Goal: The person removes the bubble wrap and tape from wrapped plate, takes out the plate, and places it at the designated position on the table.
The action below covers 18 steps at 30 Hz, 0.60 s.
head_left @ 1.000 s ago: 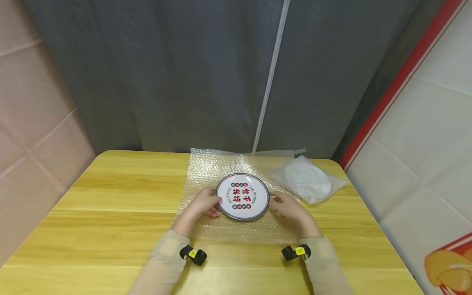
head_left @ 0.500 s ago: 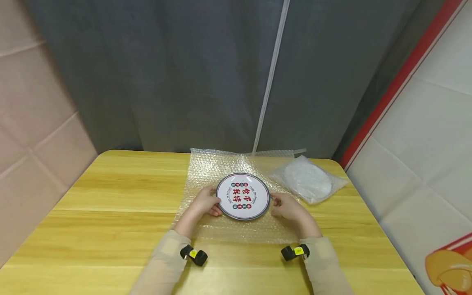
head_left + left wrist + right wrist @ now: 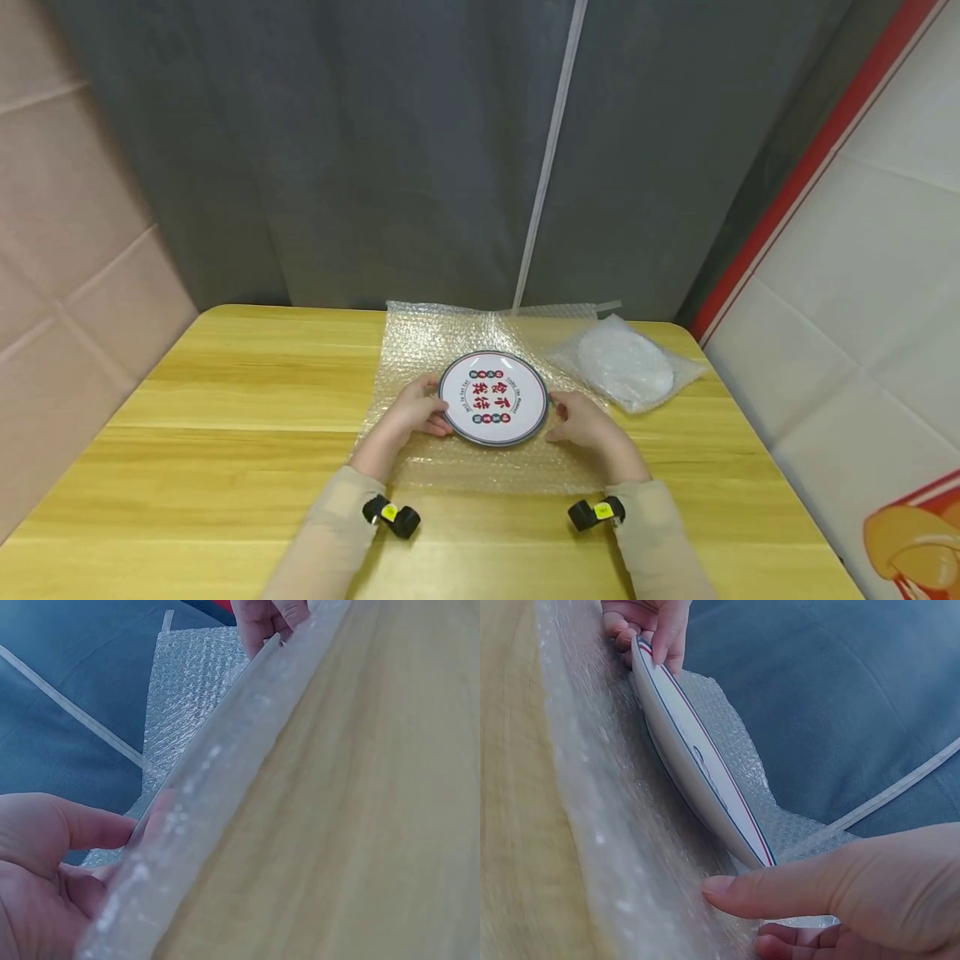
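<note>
A round white plate with red printed characters and a dark striped rim lies face up over a sheet of bubble wrap. My left hand pinches its left rim, thumb on top and fingers underneath; the left wrist view shows this hand close at the edge. At the opposite side, my right hand has its forefinger at the rim and its thumb spread away toward me. In the right wrist view the plate appears edge-on, with the right thumb stretched out near its lower end.
To the back right lies another round white thing inside a wrapped bubble pouch, overlapping the sheet's corner. The wooden table ends at a dark grey curtain. A pale wall stands on the right.
The right thumb has moved out from the plate's rim, so the hand is more spread. Plate, left hand and bubble wrap stay practically where they were.
</note>
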Motion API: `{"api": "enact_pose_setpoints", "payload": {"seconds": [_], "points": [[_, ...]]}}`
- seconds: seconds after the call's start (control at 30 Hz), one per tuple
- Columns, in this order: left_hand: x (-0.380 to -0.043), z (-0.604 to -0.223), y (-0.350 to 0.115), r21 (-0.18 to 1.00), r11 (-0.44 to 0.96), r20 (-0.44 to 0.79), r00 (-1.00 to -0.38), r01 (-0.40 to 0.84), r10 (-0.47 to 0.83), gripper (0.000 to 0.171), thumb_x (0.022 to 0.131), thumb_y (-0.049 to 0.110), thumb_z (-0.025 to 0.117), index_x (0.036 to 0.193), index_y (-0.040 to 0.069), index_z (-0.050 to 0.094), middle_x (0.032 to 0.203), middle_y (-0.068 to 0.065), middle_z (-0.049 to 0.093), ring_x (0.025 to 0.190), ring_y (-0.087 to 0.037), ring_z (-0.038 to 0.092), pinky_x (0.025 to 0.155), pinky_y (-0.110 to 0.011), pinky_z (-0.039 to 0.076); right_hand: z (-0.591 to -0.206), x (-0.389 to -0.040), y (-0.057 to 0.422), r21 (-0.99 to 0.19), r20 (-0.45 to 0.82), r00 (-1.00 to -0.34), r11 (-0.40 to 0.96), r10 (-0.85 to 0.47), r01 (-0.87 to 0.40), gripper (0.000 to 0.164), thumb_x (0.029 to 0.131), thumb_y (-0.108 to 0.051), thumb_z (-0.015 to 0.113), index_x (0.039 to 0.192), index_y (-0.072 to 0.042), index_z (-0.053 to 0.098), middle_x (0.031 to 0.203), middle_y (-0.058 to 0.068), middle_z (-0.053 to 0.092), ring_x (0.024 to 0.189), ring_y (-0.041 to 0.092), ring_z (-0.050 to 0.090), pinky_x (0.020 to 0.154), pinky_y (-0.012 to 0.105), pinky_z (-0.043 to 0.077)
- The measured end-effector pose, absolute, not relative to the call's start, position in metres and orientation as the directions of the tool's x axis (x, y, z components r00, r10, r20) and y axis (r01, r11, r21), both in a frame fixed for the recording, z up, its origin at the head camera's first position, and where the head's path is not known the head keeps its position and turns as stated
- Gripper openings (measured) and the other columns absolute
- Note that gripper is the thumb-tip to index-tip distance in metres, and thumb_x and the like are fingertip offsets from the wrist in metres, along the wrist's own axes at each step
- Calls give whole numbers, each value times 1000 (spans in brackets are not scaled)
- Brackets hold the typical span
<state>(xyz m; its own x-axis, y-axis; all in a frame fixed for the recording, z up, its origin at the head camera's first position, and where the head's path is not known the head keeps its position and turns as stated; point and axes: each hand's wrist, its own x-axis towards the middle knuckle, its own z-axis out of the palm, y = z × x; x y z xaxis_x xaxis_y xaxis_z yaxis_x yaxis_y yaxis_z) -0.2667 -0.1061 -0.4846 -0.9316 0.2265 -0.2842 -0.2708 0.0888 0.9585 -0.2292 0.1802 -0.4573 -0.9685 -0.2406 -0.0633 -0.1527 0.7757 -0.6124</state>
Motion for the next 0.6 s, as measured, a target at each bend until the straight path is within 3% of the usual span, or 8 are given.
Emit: {"api": "enact_pose_setpoints", "payload": {"seconds": [0.2,0.37,0.6], "points": [[-267,-486,-107,961,70,-277,-932,-268,235,54,88,-9,52,138,-6,33,72,-23,61,50,-23,63,51,-34,59,-459,-231,180,-568,-79,-971,810,-226,-142,70,69,-5,82,130,9,51,91,11,56,87,25,50,83,44,49],[-269,-488,-109,959,59,-282,-929,-276,241,54,88,-9,52,138,-6,34,73,-23,61,51,-23,63,52,-35,59,-457,-228,179,-502,-105,-981,860,-166,-92,74,70,-14,84,134,3,51,113,18,55,108,34,48,99,52,41],[-269,-485,-114,958,47,-287,-928,-284,239,58,88,-9,52,141,-5,30,74,-23,61,51,-23,63,52,-34,59,-454,-225,181,-466,-92,-982,879,-163,-102,74,70,-18,84,134,0,52,130,26,44,120,43,39,101,59,36]]}}
